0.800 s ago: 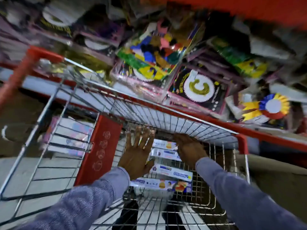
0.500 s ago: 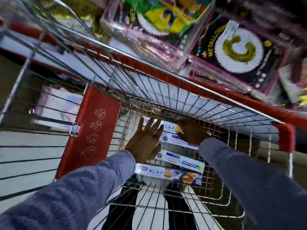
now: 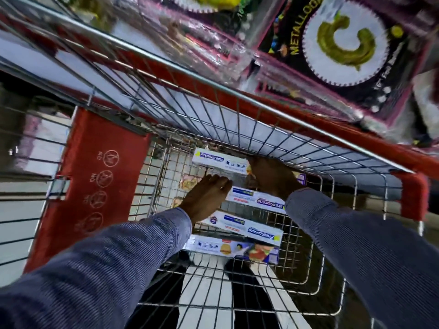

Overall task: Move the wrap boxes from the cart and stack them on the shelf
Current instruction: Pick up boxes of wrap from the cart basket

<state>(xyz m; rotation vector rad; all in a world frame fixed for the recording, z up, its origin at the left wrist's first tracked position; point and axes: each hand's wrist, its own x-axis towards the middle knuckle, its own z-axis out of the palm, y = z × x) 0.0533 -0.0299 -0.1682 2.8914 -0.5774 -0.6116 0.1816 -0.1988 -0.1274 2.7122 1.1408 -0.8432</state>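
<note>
The step in hand looks like the pick-up: both hands are down inside the wire cart (image 3: 316, 205), closing on the wrap boxes that lie on its basket floor. None has left the cart yet, and no shelf space for them is in view; only the hanging party packs (image 3: 342, 41) show above the far rim.

Four boxes can be counted, lying side by side like rungs from the cart's near edge toward its far edge. The far box (image 3: 218, 161) sits close to the far wall. The left hand (image 3: 206, 198) lies flat and fairly wide, fingers together and stretched out, its fingertips at the near side of that box and its palm over the left end of the second box (image 3: 256, 200). The right hand (image 3: 273, 178) is cupped over the right end of the far box, but its fingers are hidden beneath it, so whether it already grips cannot be told. The third box (image 3: 247, 227) and the nearest box (image 3: 232, 249) lie untouched between the sleeves.

The next move probably calls for pressing the two hands toward each other on the box ends, then lifting straight up. The boxes look light and slick, so a loose squeeze could let one slide out. The sloping grid of the cart's far wall hangs over the hands and could snag a long box tilted on the way up.
</note>
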